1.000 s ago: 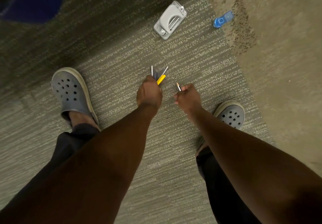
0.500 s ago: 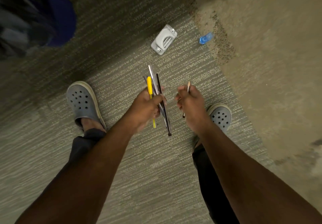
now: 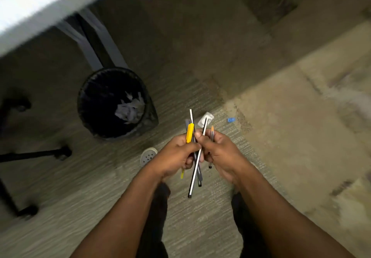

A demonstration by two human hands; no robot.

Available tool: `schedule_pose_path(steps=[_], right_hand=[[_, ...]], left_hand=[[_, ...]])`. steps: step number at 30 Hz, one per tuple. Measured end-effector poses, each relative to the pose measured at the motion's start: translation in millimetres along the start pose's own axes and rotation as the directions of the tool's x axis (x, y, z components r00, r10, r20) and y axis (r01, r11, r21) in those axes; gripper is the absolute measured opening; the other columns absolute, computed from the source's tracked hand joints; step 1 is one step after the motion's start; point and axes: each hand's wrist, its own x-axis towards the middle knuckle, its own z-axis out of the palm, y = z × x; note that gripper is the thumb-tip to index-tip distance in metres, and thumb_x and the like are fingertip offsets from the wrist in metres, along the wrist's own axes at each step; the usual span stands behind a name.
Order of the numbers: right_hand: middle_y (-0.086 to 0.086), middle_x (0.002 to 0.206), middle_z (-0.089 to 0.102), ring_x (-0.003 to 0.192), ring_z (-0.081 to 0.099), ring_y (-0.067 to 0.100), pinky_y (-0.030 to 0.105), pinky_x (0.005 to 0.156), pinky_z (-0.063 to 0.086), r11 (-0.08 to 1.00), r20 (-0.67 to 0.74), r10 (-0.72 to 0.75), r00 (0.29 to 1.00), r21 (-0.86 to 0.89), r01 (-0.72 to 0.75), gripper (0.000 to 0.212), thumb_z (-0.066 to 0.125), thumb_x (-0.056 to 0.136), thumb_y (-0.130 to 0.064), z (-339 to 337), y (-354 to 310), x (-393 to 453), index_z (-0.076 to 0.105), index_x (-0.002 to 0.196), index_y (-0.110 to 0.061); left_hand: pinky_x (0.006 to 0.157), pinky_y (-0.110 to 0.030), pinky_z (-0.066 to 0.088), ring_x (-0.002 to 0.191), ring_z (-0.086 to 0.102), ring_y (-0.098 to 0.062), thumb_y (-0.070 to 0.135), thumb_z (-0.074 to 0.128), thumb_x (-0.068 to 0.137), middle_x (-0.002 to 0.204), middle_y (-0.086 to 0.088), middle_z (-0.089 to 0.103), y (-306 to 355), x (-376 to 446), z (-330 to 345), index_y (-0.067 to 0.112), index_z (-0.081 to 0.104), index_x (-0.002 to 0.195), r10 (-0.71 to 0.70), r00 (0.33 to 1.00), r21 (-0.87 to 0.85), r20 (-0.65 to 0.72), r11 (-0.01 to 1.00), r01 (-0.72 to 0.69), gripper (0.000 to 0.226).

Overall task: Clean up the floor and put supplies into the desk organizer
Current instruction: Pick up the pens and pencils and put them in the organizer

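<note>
- Yellow pen and bundled pens now raised, left hand clenched round them.
- Right hand pinches pencil; hole punch remains floored.

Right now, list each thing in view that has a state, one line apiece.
Left hand: shut on the bundle of pens.
Right hand: shut on the orange-tipped pencil.
Bundle of pens with a yellow one: lifted off the floor.
Orange-tipped pencil: held upright.
Black mesh wastebasket: standing upright, crumpled paper inside.
White plastic stapler-like item: lying on the carpet.
Small blue object: lying on the carpet.
</note>
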Motion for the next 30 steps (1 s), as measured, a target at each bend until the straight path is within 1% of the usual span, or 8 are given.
schedule_pose_path(steps=[3,8,13,16,19,23,26,30], right_hand=[[0.015,0.063,0.058,0.072,0.051,0.043,0.037,0.063,0.049,1.000,0.033,-0.011,0.999,-0.004,0.011,0.022,0.069,0.085,-0.036,49.0,-47.1,-34.8,0.064,0.090,-0.016],[0.010,0.063,0.062,0.049,0.057,0.027,0.024,0.039,0.045,0.990,0.148,-0.084,0.985,-0.099,0.099,0.017,0.060,0.093,-0.027,129.6,-116.5,-89.8,0.061,0.092,-0.010],[0.006,0.058,0.058,0.035,0.042,0.014,0.022,0.032,0.028,0.986,0.062,-0.130,0.990,-0.098,0.135,0.022,0.055,0.096,-0.030,203.8,-158.3,-117.9,0.058,0.090,-0.010],[0.008,0.068,0.061,0.040,0.057,0.011,0.017,0.030,0.031,0.985,-0.048,-0.129,0.990,0.107,0.133,0.020,0.046,0.101,-0.025,242.2,-181.1,-127.9,0.053,0.092,-0.009],[0.008,0.069,0.052,0.070,0.066,0.026,0.028,0.043,0.049,0.930,-0.129,-0.057,0.990,0.353,0.099,0.027,0.038,0.104,-0.027,263.2,-197.0,-125.0,0.048,0.085,-0.011],[0.005,0.063,0.046,0.059,0.050,0.018,0.027,0.051,0.045,0.924,-0.218,0.019,0.976,0.376,0.066,0.031,0.037,0.104,-0.027,275.3,-217.1,-112.1,0.048,0.079,-0.011],[0.005,0.065,0.048,0.052,0.047,0.014,0.021,0.040,0.043,0.928,-0.164,0.048,0.985,0.372,0.017,0.027,0.037,0.104,-0.024,280.6,-234.8,-104.1,0.049,0.083,-0.010],[0.002,0.062,0.040,0.046,0.030,0.009,0.019,0.037,0.026,0.950,-0.088,0.026,0.996,0.312,0.003,0.012,0.038,0.102,-0.013,282.9,-268.3,-81.3,0.047,0.096,-0.010]], left_hand=[[0.040,-0.018,0.023,0.040,0.034,-0.008,0.004,0.043,0.098,0.066,-0.013,0.067,58.0,-63.4,-14.4,0.005,0.065,0.091,0.030,0.998,0.022,0.059,0.999,-0.031,0.023],[0.042,-0.020,0.023,0.045,0.033,-0.009,0.007,0.041,0.098,0.075,-0.019,0.070,131.6,-153.9,-39.9,0.004,0.064,0.094,0.027,0.987,0.020,0.155,0.999,-0.031,0.024],[0.038,-0.016,0.026,0.043,0.034,-0.007,0.010,0.042,0.099,0.092,-0.030,0.064,181.3,-219.1,-68.2,0.005,0.061,0.095,0.082,0.988,-0.061,0.132,0.995,-0.074,0.020],[0.035,-0.014,0.026,0.042,0.035,-0.005,0.011,0.044,0.096,0.095,-0.027,0.060,201.9,-245.8,-90.9,-0.001,0.060,0.107,0.098,0.992,-0.061,0.075,0.994,-0.094,0.022],[0.037,-0.015,0.024,0.046,0.031,-0.007,0.011,0.039,0.096,0.105,-0.028,0.068,220.4,-266.5,-111.7,0.000,0.062,0.113,0.111,0.993,-0.033,0.038,0.993,-0.110,0.031],[0.043,-0.021,0.022,0.048,0.034,-0.010,0.012,0.038,0.098,0.080,-0.018,0.072,242.3,-285.9,-140.4,0.004,0.060,0.098,0.138,0.984,0.023,-0.114,0.990,-0.136,0.024],[0.046,-0.023,0.029,0.050,0.042,-0.012,0.014,0.042,0.099,0.064,-0.011,0.064,256.8,-287.3,-155.9,0.004,0.062,0.096,0.169,0.957,0.007,-0.236,0.985,-0.172,0.023],[0.061,-0.033,0.045,0.058,0.052,-0.020,0.013,0.046,0.097,0.057,-0.009,0.055,281.0,-277.5,-162.5,0.003,0.061,0.095,0.156,0.933,-0.136,-0.325,0.968,-0.210,0.019]])
